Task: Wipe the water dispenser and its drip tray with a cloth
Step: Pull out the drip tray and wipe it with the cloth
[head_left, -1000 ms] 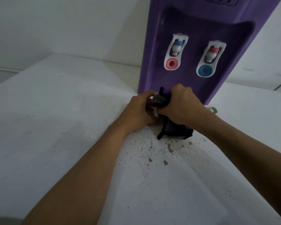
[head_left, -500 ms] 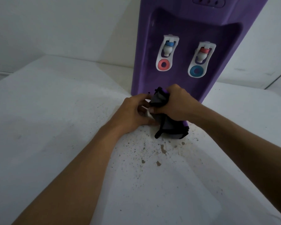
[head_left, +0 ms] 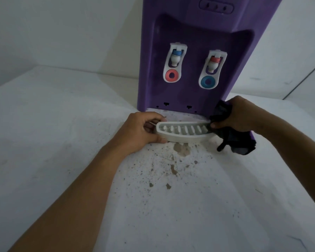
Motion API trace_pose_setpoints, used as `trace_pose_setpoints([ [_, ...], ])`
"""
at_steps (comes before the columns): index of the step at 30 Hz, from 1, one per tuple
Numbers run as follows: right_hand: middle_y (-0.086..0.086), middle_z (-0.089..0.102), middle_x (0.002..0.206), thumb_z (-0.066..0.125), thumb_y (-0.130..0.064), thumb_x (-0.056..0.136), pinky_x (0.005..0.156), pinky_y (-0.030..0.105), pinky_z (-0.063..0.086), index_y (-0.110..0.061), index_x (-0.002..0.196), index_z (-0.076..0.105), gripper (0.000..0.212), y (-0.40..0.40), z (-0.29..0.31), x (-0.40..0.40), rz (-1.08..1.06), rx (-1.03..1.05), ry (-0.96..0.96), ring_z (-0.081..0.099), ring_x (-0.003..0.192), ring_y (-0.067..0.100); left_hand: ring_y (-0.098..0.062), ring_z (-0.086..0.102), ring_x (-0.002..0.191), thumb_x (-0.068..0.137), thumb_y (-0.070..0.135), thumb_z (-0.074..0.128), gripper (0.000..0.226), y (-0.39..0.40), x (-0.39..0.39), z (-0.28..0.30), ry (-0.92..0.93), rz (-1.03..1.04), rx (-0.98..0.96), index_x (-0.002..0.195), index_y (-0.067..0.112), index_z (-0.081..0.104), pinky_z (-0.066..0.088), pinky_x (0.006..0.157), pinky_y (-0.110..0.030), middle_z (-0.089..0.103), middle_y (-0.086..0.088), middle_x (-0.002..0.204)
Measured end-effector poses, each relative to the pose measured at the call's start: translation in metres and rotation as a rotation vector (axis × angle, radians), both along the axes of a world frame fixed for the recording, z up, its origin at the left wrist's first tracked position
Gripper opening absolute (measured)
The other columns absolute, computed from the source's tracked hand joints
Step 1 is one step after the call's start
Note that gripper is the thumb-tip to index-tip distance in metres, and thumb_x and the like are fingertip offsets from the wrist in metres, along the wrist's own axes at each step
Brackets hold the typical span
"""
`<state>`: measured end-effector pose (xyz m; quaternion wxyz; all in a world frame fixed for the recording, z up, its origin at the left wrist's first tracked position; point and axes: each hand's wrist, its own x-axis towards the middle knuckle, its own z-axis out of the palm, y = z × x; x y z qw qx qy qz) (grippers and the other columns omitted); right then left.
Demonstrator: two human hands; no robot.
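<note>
You had the white slotted plastic drip tray (head_left: 182, 132) off the tall purple plastic water dispenser (head_left: 193, 57) and lying on the white speckled bench (head_left: 44, 124), just in front of the dispenser's base at 6 o'clock from its 2 taps. Your left hand (head_left: 142, 132) gripped the tray's left end at 9 o'clock, fingers curled over its far rim and thumb pressed against its near edge. Your right hand (head_left: 238, 115) sat at 3 o'clock of the tray, its fingers bunched round a dark crumpled cloth (head_left: 238, 140); the thumb pressed a fold of that cloth onto the tray's right end. The rest of the cloth hung down below your hand and touched the bench at about 4 o'clock from the tray.

On the dispenser's recessed front, the white tap with a blue cap and red ring (head_left: 175, 62) stood at 11 o'clock from the tray, and the white tap with a red cap and blue ring (head_left: 212, 70) at 1 o'clock. 2 small dark slots showed along the dispenser's bottom edge, right behind the tray. Brown stains and specks (head_left: 173, 168) were scattered over the bench at 6 o'clock from the tray, the largest blotch just beside its near edge.
</note>
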<state>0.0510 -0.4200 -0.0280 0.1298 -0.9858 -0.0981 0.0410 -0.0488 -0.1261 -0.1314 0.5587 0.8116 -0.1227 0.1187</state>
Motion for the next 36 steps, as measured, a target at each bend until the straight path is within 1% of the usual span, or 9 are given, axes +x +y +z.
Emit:
trace_pose_setpoints([
  [6, 0.01, 0.069, 0.076, 0.094, -0.04, 0.068, 0.061, 0.033, 0.049, -0.01, 0.09, 0.07, 0.045, -0.043, 0.008, 0.005, -0.168, -0.074, -0.067, 0.063, 0.069, 0.025, -0.009, 0.076, 0.098, 0.063, 0.012, 0.099, 0.056, -0.002, 0.0, 0.0, 0.005, 0.003, 0.008, 0.113, 0.025, 0.078, 0.061, 0.086, -0.022, 0.08, 0.01, 0.106],
  [12, -0.006, 0.074, 0.069, 0.092, -0.033, 0.069, 0.047, 0.019, 0.05, -0.026, 0.085, 0.069, 0.028, -0.017, 0.022, -0.017, -0.109, 0.423, -0.034, 0.071, 0.062, 0.011, -0.001, 0.073, 0.102, 0.067, 0.022, 0.098, 0.052, -0.002, -0.002, 0.0, -0.022, 0.011, 0.08, 0.115, 0.028, 0.077, 0.056, 0.086, -0.013, 0.078, 0.019, 0.108],
  [18, -0.007, 0.077, 0.09, 0.091, -0.034, 0.072, 0.069, 0.026, 0.061, -0.026, 0.101, 0.071, 0.036, 0.041, 0.008, -0.041, 0.053, 0.534, 0.14, 0.074, 0.083, 0.01, 0.004, 0.069, 0.103, 0.068, 0.033, 0.098, 0.051, -0.002, -0.002, -0.001, 0.013, 0.066, 0.149, 0.112, 0.042, 0.074, 0.052, 0.082, -0.009, 0.074, 0.027, 0.107],
  [22, -0.002, 0.076, 0.104, 0.088, -0.032, 0.077, 0.082, 0.036, 0.064, -0.023, 0.108, 0.07, 0.036, 0.061, -0.003, -0.047, 0.066, 0.68, 0.258, 0.073, 0.096, 0.016, -0.001, 0.069, 0.102, 0.068, 0.038, 0.098, 0.059, -0.002, -0.005, 0.0, 0.044, 0.084, 0.16, 0.12, 0.042, 0.072, 0.055, 0.088, -0.021, 0.074, 0.019, 0.112],
  [26, -0.001, 0.079, 0.104, 0.086, -0.034, 0.081, 0.083, 0.04, 0.065, -0.019, 0.111, 0.072, 0.036, 0.068, -0.005, -0.055, 0.093, 0.91, 0.385, 0.077, 0.095, 0.015, -0.007, 0.065, 0.107, 0.082, 0.019, 0.079, 0.047, -0.01, -0.013, 0.021, -0.126, 0.244, 0.084, 0.125, 0.033, 0.068, 0.053, 0.081, -0.026, 0.067, 0.013, 0.121],
  [28, -0.002, 0.079, 0.107, 0.082, -0.046, 0.083, 0.083, 0.038, 0.064, -0.02, 0.114, 0.074, 0.041, 0.07, -0.004, -0.06, 0.152, 0.976, 0.464, 0.076, 0.101, 0.017, -0.012, 0.071, 0.1, 0.086, 0.032, 0.064, 0.032, -0.02, -0.018, 0.039, -0.142, 0.279, -0.119, 0.117, 0.029, 0.071, 0.056, 0.076, -0.025, 0.073, 0.009, 0.111],
  [32, 0.001, 0.075, 0.121, 0.066, -0.063, 0.091, 0.093, 0.039, 0.061, -0.019, 0.124, 0.073, 0.056, 0.072, -0.006, -0.069, 0.258, 1.121, 0.732, 0.072, 0.113, 0.022, -0.001, 0.072, 0.1, 0.07, 0.084, 0.073, 0.062, -0.042, -0.022, 0.049, 0.042, 0.264, -0.167, 0.116, 0.042, 0.069, 0.062, 0.082, -0.023, 0.075, 0.017, 0.108],
  [34, 0.003, 0.075, 0.122, 0.062, -0.051, 0.098, 0.088, 0.037, 0.062, -0.016, 0.128, 0.07, 0.047, 0.069, -0.009, -0.069, 0.274, 1.227, 0.698, 0.073, 0.111, 0.024, 0.0, 0.073, 0.093, 0.072, 0.058, 0.09, 0.048, -0.043, -0.019, 0.045, 0.058, 0.401, -0.178, 0.111, 0.037, 0.072, 0.063, 0.085, -0.026, 0.077, 0.016, 0.1],
  [36, 0.0, 0.077, 0.115, 0.064, -0.034, 0.1, 0.082, 0.036, 0.064, -0.015, 0.126, 0.07, 0.032, 0.062, -0.017, -0.064, 0.286, 1.135, 0.335, 0.076, 0.102, 0.018, -0.009, 0.075, 0.088, 0.077, 0.025, 0.09, 0.026, -0.034, -0.017, 0.046, 0.109, 0.493, -0.292, 0.097, 0.032, 0.075, 0.063, 0.091, -0.04, 0.079, 0.009, 0.09],
])
